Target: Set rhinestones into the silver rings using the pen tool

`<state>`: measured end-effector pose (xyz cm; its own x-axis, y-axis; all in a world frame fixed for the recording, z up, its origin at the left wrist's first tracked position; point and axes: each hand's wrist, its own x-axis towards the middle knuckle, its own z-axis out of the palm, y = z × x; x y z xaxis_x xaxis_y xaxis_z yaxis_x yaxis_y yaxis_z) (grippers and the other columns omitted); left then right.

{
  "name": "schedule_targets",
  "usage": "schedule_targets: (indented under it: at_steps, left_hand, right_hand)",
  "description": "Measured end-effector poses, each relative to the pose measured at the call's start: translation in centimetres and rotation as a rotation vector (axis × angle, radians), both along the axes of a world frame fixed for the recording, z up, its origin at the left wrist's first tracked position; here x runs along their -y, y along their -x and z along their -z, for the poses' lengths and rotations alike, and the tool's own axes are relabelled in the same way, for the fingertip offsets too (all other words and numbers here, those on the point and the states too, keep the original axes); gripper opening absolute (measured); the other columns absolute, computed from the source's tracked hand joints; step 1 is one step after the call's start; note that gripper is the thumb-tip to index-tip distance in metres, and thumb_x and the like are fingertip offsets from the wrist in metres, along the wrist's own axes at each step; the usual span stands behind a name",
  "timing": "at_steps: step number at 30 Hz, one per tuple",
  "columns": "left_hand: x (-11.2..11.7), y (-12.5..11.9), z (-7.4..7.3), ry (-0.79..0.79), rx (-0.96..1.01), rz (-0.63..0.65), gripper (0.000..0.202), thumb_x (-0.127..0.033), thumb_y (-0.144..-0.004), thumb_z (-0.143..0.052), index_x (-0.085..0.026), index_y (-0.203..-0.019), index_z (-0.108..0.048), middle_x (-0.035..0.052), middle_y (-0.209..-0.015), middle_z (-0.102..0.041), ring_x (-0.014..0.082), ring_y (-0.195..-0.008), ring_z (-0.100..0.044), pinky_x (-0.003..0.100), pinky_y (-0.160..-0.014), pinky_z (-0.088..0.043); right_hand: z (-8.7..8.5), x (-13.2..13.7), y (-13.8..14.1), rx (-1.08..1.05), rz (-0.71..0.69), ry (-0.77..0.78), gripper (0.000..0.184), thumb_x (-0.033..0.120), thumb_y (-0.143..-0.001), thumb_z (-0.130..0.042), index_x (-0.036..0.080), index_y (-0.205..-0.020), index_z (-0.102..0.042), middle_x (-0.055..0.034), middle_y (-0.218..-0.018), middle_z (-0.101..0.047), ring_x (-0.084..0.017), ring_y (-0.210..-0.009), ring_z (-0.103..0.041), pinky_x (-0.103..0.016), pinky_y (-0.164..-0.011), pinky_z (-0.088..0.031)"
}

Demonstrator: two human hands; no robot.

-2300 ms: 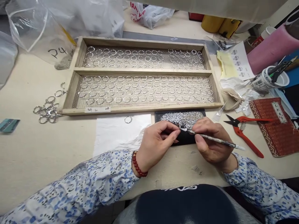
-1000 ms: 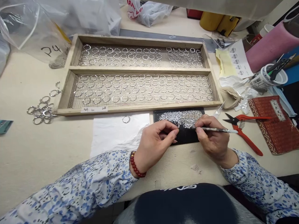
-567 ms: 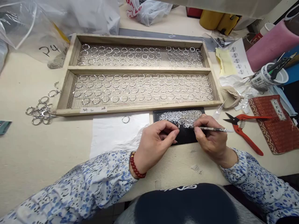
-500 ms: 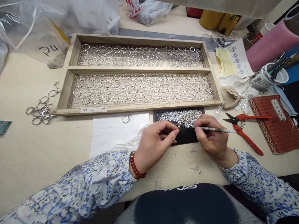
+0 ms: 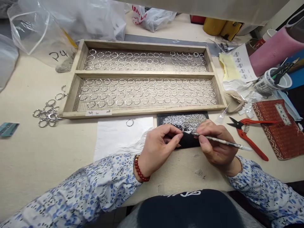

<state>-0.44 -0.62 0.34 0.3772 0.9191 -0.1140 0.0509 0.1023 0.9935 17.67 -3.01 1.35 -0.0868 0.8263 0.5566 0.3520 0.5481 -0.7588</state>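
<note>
My left hand (image 5: 159, 146) is closed in a pinch over the black tray, on a small silver ring (image 5: 182, 129) mostly hidden by the fingertips. My right hand (image 5: 216, 144) grips a thin pen-like tool (image 5: 222, 141) with a mottled shaft and a pale tip. That tip points left, close to the pinched ring; whether they touch I cannot tell. Beneath both hands lies the black tray (image 5: 190, 144), strewn with tiny silver beads (image 5: 184, 120). A single silver ring (image 5: 129, 122) rests on white tissue (image 5: 111, 139) left of my hands.
Behind stands a two-section wooden frame (image 5: 144, 76) with mesh, holding rows of silver rings. More rings (image 5: 48, 114) are heaped at left. Red-handled cutters (image 5: 253, 139), a red patterned pouch (image 5: 282, 129) and a white tub (image 5: 273, 79) of tools stand to the right.
The pen-like tool has swung so its tip now reaches the ring at my left fingertips, its back end lower. My left hand keeps its pinch. The whole view has shifted slightly.
</note>
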Motion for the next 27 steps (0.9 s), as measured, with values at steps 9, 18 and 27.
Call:
schedule_targets:
  at_steps: [9,18,27]
  left_hand:
    - [0.05,0.05,0.08,-0.012,0.026,-0.004,0.007,-0.019,-0.083,-0.066,-0.012,-0.084,-0.067,0.006,-0.087,-0.066,0.0128,-0.066,-0.067,0.026,-0.059,-0.063]
    - [-0.06,-0.01,0.0,-0.012,0.026,-0.013,0.006,-0.019,-0.082,-0.066,-0.013,-0.082,-0.067,0.0064,-0.087,-0.066,0.0128,-0.066,-0.066,0.025,-0.058,-0.063]
    - [-0.03,-0.08,-0.13,-0.013,0.036,-0.022,0.005,-0.019,-0.081,-0.067,-0.013,-0.081,-0.067,0.006,-0.085,-0.066,0.0127,-0.067,-0.066,0.025,-0.058,-0.063]
  right_hand:
    - [0.19,0.1,-0.18,0.05,-0.006,0.035,0.025,0.003,-0.074,-0.057,0.021,-0.092,-0.057,-0.0009,-0.075,-0.059,-0.016,-0.071,-0.056,-0.037,-0.065,-0.05]
    - [0.12,0.12,-0.14,0.055,-0.009,0.024,0.024,0.004,-0.074,-0.058,0.021,-0.092,-0.058,-0.0013,-0.076,-0.059,-0.016,-0.07,-0.057,-0.037,-0.065,-0.051]
    - [-0.11,0.13,-0.11,0.069,-0.001,0.017,0.025,0.004,-0.074,-0.057,0.022,-0.091,-0.057,-0.0007,-0.075,-0.059,-0.015,-0.07,-0.057,-0.036,-0.064,-0.051]
